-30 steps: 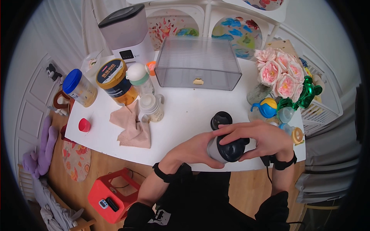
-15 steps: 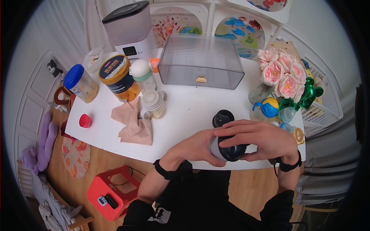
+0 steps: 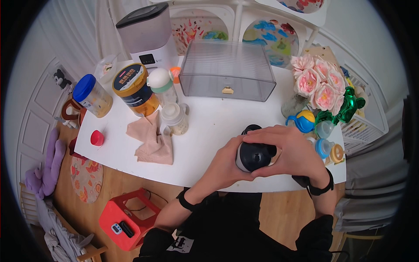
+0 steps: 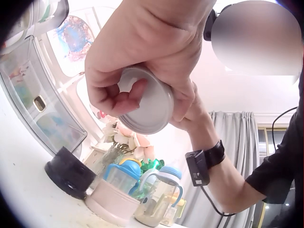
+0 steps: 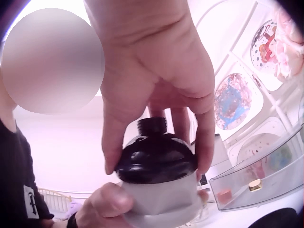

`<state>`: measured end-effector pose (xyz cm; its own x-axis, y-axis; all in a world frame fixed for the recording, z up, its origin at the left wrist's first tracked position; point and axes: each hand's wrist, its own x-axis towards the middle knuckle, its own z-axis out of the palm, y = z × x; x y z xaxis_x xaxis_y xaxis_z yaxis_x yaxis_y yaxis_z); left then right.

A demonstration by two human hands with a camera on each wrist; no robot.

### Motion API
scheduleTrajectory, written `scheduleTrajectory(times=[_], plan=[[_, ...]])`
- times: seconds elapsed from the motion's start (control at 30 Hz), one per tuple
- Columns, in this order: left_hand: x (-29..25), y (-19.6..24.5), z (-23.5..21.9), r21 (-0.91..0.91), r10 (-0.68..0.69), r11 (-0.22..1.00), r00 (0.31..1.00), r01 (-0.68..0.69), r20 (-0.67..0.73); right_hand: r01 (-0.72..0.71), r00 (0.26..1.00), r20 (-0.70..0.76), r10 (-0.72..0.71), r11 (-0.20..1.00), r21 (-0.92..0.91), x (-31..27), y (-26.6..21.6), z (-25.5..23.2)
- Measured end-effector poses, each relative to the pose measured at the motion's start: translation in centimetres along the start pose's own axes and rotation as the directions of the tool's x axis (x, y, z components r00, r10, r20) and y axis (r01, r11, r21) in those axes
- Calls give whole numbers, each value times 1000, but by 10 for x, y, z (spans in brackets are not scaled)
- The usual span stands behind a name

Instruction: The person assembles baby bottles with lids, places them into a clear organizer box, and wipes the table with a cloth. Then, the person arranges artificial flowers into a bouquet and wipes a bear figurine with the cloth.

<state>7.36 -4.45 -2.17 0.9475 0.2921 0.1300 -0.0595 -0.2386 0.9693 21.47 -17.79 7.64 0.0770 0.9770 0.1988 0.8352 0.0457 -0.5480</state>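
Observation:
Both hands hold a grey powder container (image 5: 161,202) with a glossy black domed lid (image 3: 256,157) near the table's front edge. My left hand (image 3: 224,163) is wrapped around the grey body, and its curled fingers reach the pale round base in the left wrist view. From above, my right hand (image 3: 293,150) grips the lid at its sides, thumb and fingers apart around the rim. A short threaded spout (image 5: 152,126) stands on top of the lid. Just behind them on the table is a black round piece (image 4: 70,173), mostly covered by the right hand in the head view.
On the left are a beige cloth (image 3: 152,142), a handled bottle (image 3: 175,118), a large tub (image 3: 135,89) and a red cup (image 3: 97,138). A clear box (image 3: 227,72) stands at the back. Flowers (image 3: 321,81) and several baby bottles line the right side.
The container has tilted and shifted slightly up and left, so its lid faces the head camera more. My right hand has moved left with it and now covers more of the black piece behind.

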Motion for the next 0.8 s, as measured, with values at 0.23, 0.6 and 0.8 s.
scheduleTrajectory(times=[0.23,0.6,0.8], plan=[[3,9,4,156,104,985,969,-70,-225,-337,937,-88,337,941,14,4,-28,8],[5,21,-35,-19,-62,997,964,69,257,57,985,169,-41,994,-88,2,-25,-1],[6,15,-32,-45,-65,995,921,89,385,14,926,372,-61,992,127,6,-9,-17]])
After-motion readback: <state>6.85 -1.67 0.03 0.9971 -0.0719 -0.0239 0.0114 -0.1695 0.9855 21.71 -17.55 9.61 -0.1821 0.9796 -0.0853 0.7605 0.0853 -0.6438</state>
